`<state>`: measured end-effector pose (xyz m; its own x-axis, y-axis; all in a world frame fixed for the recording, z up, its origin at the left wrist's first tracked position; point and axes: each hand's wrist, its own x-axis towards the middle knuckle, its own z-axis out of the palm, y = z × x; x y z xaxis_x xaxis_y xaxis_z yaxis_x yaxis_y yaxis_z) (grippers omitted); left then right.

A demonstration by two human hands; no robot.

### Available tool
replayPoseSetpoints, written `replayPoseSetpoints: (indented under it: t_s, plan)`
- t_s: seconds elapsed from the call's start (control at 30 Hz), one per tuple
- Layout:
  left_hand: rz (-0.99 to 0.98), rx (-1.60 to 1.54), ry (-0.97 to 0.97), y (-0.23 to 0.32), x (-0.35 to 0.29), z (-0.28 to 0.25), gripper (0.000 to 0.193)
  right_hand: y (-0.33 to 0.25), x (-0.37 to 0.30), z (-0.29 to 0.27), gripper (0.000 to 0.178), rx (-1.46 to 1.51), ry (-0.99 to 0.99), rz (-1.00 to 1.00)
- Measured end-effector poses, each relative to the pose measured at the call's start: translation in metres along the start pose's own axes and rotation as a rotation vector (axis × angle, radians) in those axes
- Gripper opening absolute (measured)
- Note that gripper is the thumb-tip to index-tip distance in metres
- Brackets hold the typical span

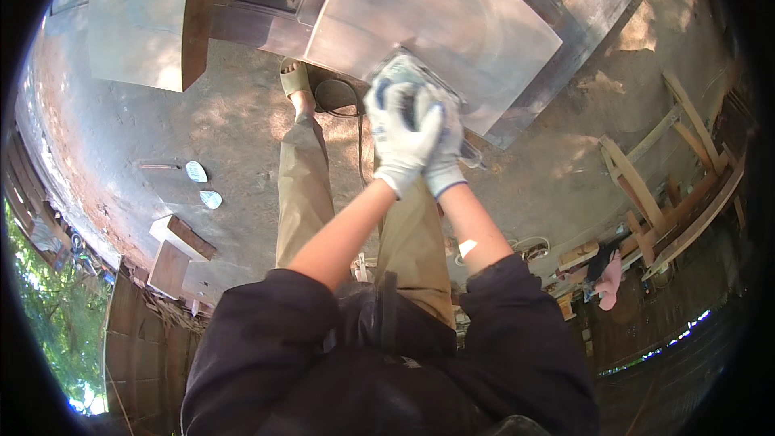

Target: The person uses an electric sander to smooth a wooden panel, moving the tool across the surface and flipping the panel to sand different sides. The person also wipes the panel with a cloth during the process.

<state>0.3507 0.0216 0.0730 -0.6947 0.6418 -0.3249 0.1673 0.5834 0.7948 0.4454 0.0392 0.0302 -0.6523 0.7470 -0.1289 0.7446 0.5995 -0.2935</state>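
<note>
Both my hands wear white work gloves and come together on a dusty power sander (pixel 410 69), its outline slightly smeared by motion. My left hand (pixel 400 136) is wrapped around its dark grip. Pressed close alongside is my right hand (pixel 446 144), closed on the tool's right side; its fingers are partly hidden. The sander rests near the front edge of a wide, pale wooden panel (pixel 452 8), which is framed by darker wood like a door. Faint curved marks show on the panel's surface.
A dark cord (pixel 360 141) hangs by my left leg, close to my sandalled foot (pixel 295 81). Another wooden panel (pixel 137 32) stands at far left. Two pale discs (pixel 196 172) and wood blocks (pixel 179 246) lie on the floor. A wooden trestle (pixel 646 169) is at right.
</note>
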Motion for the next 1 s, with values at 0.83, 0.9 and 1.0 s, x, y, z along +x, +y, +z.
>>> replayPoseSetpoints:
  t_s: [0.83, 0.9, 1.0]
  plan:
    - [0.098, 0.182, 0.077, -0.002, 0.197, -0.099, 0.043, -0.124, 0.204, -0.002, 0.065, -0.223, -0.221, 0.111]
    - [-0.045, -0.023, -0.044, -0.041, 0.173, -0.120, 0.046, -0.139, 0.175, 0.011, 0.060, 0.302, -0.118, 0.175]
    - [-0.122, 0.035, 0.052, -0.039, 0.121, -0.121, 0.044, -0.140, 0.127, 0.029, 0.056, 0.473, -0.027, 0.215]
